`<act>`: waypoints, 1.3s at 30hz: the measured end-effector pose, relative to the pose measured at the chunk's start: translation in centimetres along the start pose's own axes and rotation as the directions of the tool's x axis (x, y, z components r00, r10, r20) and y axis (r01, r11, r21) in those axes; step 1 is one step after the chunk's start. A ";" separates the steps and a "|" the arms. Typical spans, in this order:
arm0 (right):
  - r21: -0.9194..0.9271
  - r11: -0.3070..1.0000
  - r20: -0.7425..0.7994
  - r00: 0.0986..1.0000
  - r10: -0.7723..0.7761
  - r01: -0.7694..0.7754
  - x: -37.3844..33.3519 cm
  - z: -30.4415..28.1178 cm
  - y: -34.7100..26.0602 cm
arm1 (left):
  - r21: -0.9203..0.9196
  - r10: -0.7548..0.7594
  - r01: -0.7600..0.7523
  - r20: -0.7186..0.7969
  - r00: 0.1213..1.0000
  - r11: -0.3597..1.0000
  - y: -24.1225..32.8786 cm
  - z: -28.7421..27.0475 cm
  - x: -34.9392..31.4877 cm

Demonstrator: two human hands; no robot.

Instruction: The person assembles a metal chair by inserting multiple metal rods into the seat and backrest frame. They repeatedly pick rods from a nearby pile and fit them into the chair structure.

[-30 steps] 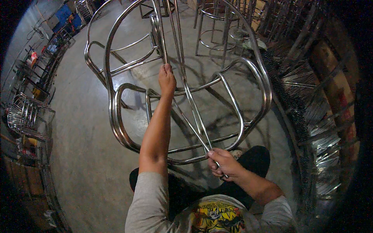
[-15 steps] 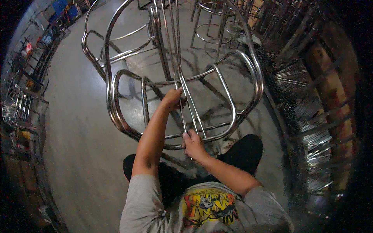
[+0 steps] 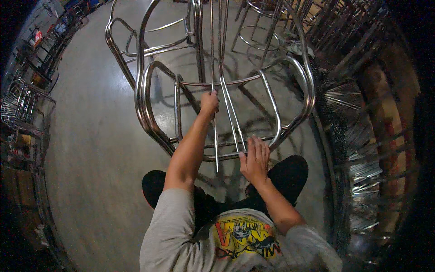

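Grey concrete floor [image 3: 90, 149] fills the workshop, with stacked metal frames [image 3: 27, 104] along the far left and bundled steel parts [image 3: 362, 149] on the right. At centre stands a chrome tubular chair frame [image 3: 149, 104], its curved tubes enclosing several thin steel rods [image 3: 229, 109] that run from far to near. Left hand [image 3: 209, 102] is closed in a fist around one thin rod [image 3: 215, 145], whose near end hangs free. Right hand [image 3: 255, 158] is open, fingers extended, resting flat on the near crossbar [image 3: 226, 156] of the frame beside the rod ends.
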State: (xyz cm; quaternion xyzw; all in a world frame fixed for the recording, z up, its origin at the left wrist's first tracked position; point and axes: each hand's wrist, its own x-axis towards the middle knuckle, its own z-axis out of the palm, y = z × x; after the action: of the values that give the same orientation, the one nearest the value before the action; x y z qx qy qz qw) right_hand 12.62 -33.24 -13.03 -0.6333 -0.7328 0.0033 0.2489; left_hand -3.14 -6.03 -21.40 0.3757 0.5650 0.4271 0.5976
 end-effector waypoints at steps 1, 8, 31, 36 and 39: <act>-0.067 0.997 0.023 0.999 -0.024 0.026 -0.3 0.3 0.3 | 0.073 0.009 -0.002 -0.086 0.996 0.997 0.4 0.3 0.2; 0.018 1.000 0.147 0.989 -0.015 0.012 0.2 -0.2 -0.5 | 0.118 0.062 -0.050 -0.095 0.994 0.992 1.6 0.9 3.2; 0.505 0.092 0.863 0.502 -0.056 -0.858 13.6 8.7 4.4 | 0.715 -0.040 -0.159 0.253 0.967 0.680 2.9 -4.3 -10.1; 0.409 0.275 0.904 0.428 0.012 -0.870 13.9 9.7 5.0 | 0.889 -0.101 -0.441 0.453 0.886 0.123 3.1 -5.9 -21.1; 0.477 0.282 0.865 0.501 0.018 -0.833 13.8 9.3 4.7 | 0.921 -0.023 -0.373 0.377 0.926 0.110 2.6 -5.5 -21.5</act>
State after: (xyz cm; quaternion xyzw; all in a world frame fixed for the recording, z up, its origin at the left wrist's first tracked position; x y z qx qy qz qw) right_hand 12.58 -16.59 -17.67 -0.5352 -0.4137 0.7062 0.2092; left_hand -8.75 -25.41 -11.76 0.7984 0.5574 -0.0443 0.2234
